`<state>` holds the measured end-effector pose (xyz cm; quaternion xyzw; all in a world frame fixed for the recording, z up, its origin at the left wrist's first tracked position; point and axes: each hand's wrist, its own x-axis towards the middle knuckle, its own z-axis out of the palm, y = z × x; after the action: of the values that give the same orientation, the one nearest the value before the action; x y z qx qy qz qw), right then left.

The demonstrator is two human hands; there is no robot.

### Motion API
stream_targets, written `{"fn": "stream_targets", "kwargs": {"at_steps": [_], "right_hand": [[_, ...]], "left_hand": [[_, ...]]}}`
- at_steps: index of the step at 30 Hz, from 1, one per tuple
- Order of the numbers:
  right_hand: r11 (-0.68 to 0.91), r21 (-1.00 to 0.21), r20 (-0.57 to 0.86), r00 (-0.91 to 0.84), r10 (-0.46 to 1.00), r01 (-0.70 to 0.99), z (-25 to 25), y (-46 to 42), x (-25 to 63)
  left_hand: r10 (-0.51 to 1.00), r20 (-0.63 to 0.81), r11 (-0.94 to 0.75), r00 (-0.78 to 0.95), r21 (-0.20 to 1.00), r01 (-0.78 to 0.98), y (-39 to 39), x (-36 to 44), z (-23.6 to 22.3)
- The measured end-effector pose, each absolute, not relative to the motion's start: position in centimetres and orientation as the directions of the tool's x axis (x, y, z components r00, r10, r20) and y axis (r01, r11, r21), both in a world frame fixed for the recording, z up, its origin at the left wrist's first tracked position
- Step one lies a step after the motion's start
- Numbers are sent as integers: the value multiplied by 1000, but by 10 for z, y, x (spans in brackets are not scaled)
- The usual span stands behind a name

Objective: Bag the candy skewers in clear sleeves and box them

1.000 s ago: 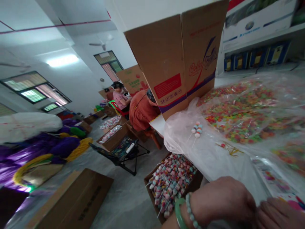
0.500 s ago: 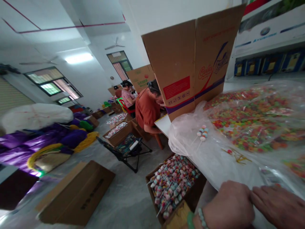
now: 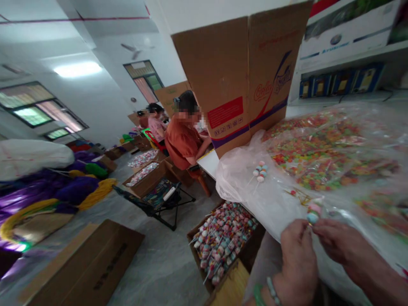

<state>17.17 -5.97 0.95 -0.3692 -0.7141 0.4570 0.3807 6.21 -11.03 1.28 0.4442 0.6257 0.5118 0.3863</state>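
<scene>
A wrapped marshmallow lollipop (image 3: 314, 212) with pink and blue pieces stands upright above my fingertips, over the plastic-covered table. My left hand (image 3: 298, 253) pinches it at the bottom. Close beside, my right hand (image 3: 339, 242) has its fingers closed at the same spot. A bit of gold tie shows between the fingertips; the stick is hidden by the hands. Just beyond lie several gold twist ties (image 3: 302, 198) and a small red candy (image 3: 292, 193). Two more marshmallow lollipops (image 3: 260, 171) rest on the plastic sheet (image 3: 236, 170), further to the left.
Clear bags of colourful gummies (image 3: 321, 148) cover the table's far side. A tall carton (image 3: 229, 80) stands at the back. Below the table edge, a box (image 3: 234, 272) is full of lollipops. A folding chair (image 3: 156, 197), an open carton (image 3: 86, 263) and seated co-workers (image 3: 181, 140) are leftward.
My hands have come up over the table, and a marshmallow lollipop now shows at their fingertips. The camera view has turned slightly right.
</scene>
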Motion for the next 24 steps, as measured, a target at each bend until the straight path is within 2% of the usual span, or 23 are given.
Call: {"fn": "stream_targets", "kwargs": {"at_steps": [1,2,3,4,5,6,8,9,10,11,13,15,16,17,18,19,20,21,22,23,24], "right_hand": [[252,-954,151,-460,875,166,14,-61,171],[67,-997,26,-595,803,47,17,-63,170],[-109,-992,-37,-665,746,-67,20,-64,171],[-237,-960,-61,-714,698,-149,22,-64,171],[-290,-934,-67,-698,713,-207,23,-64,172],[-263,-935,-60,-620,782,-240,23,-64,174],[-104,-971,-25,-344,939,-214,22,-63,179],[-11,-990,21,-218,976,-143,21,-63,183],[86,-996,91,-127,988,-38,19,-64,188],[186,-979,179,-84,980,82,18,-66,193],[377,-874,364,-102,926,307,16,-70,201],[455,-808,442,-125,888,374,16,-74,206],[416,-844,407,-99,908,339,18,-76,207],[316,-913,311,-63,948,256,20,-77,207],[152,-980,146,-52,988,125,23,-78,207],[-71,-997,-67,-108,992,-34,26,-80,207],[-320,-930,-274,-239,932,-181,28,-81,208],[-550,-789,-417,-420,806,-272,29,-82,209],[-728,-620,-470,-604,644,-293,30,-84,211],[-839,-475,-453,-743,492,-266,29,-86,214],[-894,-383,-408,-825,390,-234,27,-87,217]], "left_hand": [[960,31,13,-278,988,156,-111,58,14],[964,72,-34,-256,988,149,-111,53,16],[966,98,-68,-239,989,131,-107,47,16],[980,94,-74,-177,990,117,-102,42,16],[986,81,-64,-148,991,116,-95,38,16],[981,54,-33,-188,993,110,-88,36,15],[960,-162,167,-229,986,2,-81,36,18],[937,-314,303,-151,949,-92,-81,37,21],[891,-453,446,5,876,-182,-84,39,25],[822,-534,569,196,784,-247,-88,41,29],[704,-524,693,479,653,-304,-99,45,36],[703,-462,680,541,659,-321,-105,47,39],[730,-445,647,519,695,-313,-106,46,39],[759,-439,609,481,739,-287,-105,45,38],[784,-439,574,439,782,-242,-102,43,36],[806,-441,541,394,819,-189,-99,39,34],[824,-446,516,350,846,-135,-95,34,33],[835,-450,498,315,863,-85,-91,29,32],[840,-455,487,295,872,-43,-87,23,33],[842,-457,479,288,878,-8,-83,18,35],[841,-457,469,290,883,30,-80,13,38]]}}
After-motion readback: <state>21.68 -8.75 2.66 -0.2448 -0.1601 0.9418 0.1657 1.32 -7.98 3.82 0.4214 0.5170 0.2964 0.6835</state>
